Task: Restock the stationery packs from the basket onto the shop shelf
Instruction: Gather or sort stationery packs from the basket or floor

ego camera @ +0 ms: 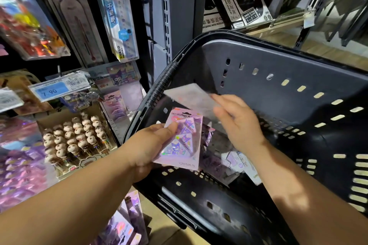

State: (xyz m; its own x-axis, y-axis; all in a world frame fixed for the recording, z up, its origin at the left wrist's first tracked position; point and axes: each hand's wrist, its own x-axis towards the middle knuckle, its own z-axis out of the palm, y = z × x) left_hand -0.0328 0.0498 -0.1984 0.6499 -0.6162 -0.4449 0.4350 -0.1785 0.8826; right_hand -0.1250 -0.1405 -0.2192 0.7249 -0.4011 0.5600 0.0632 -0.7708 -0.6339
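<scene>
The left hand [150, 150] pinches a pink pack [184, 141] over the basket's [278, 59] left rim. The right hand [239, 123] grips a blurred pale pack [189, 95] above it. More packs [229, 162] lie inside, right of the shelf [59, 87].

Motion blurs the pack [190, 96] in the right hand [237, 123].

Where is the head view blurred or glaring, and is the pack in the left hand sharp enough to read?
Head view: the pink pack in the left hand is fairly sharp, with foil glints; the pale pack in the right hand is smeared by motion; the hanging packs at far left are blurred; the price tag reads 7.90; the basket rim bows from the wide lens.
</scene>
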